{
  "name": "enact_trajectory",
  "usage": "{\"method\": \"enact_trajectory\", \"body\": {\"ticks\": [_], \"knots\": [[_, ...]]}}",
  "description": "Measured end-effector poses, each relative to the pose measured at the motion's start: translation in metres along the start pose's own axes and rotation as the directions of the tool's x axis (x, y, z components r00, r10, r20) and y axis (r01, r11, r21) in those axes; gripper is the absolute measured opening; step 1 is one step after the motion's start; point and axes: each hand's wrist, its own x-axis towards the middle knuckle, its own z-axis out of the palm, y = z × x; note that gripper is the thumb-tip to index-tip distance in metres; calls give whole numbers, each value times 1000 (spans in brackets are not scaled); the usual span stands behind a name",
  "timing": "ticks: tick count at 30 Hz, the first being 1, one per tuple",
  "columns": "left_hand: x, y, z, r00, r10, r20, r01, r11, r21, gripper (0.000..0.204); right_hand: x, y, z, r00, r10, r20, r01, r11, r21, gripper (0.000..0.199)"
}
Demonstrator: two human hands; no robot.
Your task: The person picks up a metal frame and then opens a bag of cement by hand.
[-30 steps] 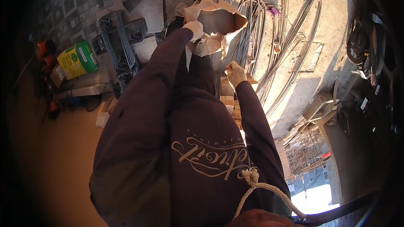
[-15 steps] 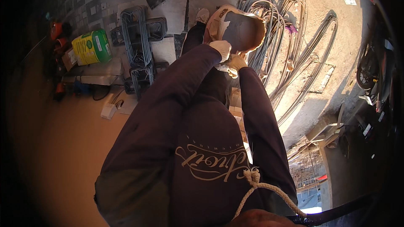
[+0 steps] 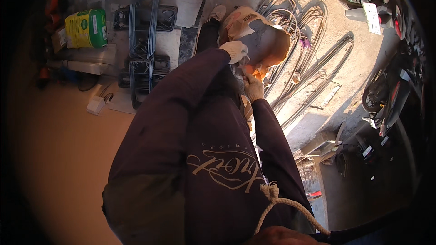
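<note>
Both gloved hands have drawn together since a second ago, when the right one hung lower by the hip and apart from the sack. Now the left hand (image 3: 235, 50), in a pale work glove, is closed on the near edge of the crumpled tan paper sack with a grey dusty mouth (image 3: 256, 36), and the right hand (image 3: 252, 86), gloved the same, pinches the sack's lower lip just beneath it. The two hands sit close, one above the other, both clamped on that sack, which is held up in front of the chest above the sandy concrete floor (image 3: 318, 63).

Much is lost to view: the dark maroon sleeves and sweatshirt fill the middle, hiding the sack's underside and whatever lies below it. What the sack contains I cannot make out. Coils of bent grey steel rod (image 3: 313, 59) spread on the floor to the right, partly behind the sack. Off to the left, in shade, stand a green-and-yellow jerrycan (image 3: 86, 28) and stacked dark wire stirrups (image 3: 143, 59), their edges blurred.
</note>
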Motion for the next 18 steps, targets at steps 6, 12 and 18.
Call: {"method": "enact_trajectory", "body": {"ticks": [6,12,18], "knots": [[-32,-7,-1,965,90,-248,-118,988,-100,25,-37,19,-8,996,-53,75,51,998,22,18],[-91,35,27,857,-425,-291,332,888,-319,45,-51,17,2,986,-161,-36,158,986,-61,21],[-56,18,120,718,-566,404,654,354,-668,61,-70,13,5,974,-215,69,225,939,-261,38]]}}
